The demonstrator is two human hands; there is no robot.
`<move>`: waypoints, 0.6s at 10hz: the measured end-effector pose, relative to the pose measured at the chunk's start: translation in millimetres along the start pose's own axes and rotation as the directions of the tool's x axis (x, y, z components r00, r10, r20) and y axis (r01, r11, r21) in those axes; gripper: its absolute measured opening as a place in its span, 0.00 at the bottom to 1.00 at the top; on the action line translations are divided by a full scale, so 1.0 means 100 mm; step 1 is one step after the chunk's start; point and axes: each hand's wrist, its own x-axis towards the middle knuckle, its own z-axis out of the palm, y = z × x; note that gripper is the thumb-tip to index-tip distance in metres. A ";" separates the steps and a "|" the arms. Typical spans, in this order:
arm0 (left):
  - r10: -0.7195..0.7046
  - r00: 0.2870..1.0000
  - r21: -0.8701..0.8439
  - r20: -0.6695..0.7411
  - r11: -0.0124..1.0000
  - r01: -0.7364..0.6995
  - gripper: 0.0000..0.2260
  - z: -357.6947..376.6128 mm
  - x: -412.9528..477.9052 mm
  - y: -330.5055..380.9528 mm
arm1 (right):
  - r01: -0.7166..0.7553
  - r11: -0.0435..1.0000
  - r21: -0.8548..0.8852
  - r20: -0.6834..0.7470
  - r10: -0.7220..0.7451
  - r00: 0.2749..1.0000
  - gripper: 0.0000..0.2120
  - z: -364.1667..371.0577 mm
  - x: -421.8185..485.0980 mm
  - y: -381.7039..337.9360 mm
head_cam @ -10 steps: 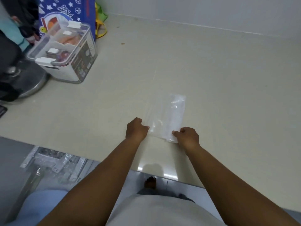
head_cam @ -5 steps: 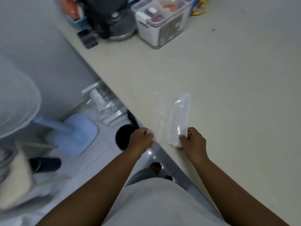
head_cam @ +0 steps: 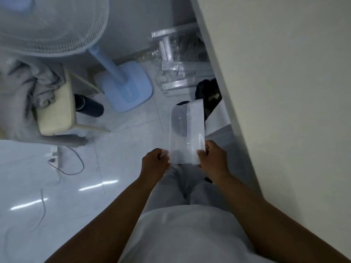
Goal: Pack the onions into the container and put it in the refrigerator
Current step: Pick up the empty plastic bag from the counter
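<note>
A clear, empty plastic bag (head_cam: pixel 187 131) hangs in the air in front of me, over the floor and left of the counter. My left hand (head_cam: pixel 156 164) pinches its near left corner. My right hand (head_cam: pixel 213 158) pinches its near right corner. The bag stretches flat away from me between both hands. No onions and no storage container show in this view.
The beige counter (head_cam: pixel 284 92) fills the right side, its edge running diagonally. A blue standing fan (head_cam: pixel 121 80) stands on the floor ahead left, next to a chair (head_cam: pixel 55 111) draped with grey cloth. Plastic-wrapped metal parts (head_cam: pixel 176 69) lie under the counter. Cables (head_cam: pixel 64 164) run across the tiles.
Both hands have lifted the bag off the counter and carried it left, over the floor. My view has swung left and down; the lidded container on the counter has left the frame.
</note>
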 end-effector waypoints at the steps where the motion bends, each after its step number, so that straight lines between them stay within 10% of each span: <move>1: -0.063 0.997 0.092 0.041 0.994 0.059 0.06 0.12 0.39 -0.23 | -0.125 0.992 -0.017 0.049 0.126 0.991 0.04 0.27 0.33 0.20; 6: -0.269 0.952 0.133 0.145 0.959 0.250 0.06 1.15 3.33 -1.11 | -0.565 0.816 0.124 0.056 0.562 0.825 0.14 1.54 2.90 1.41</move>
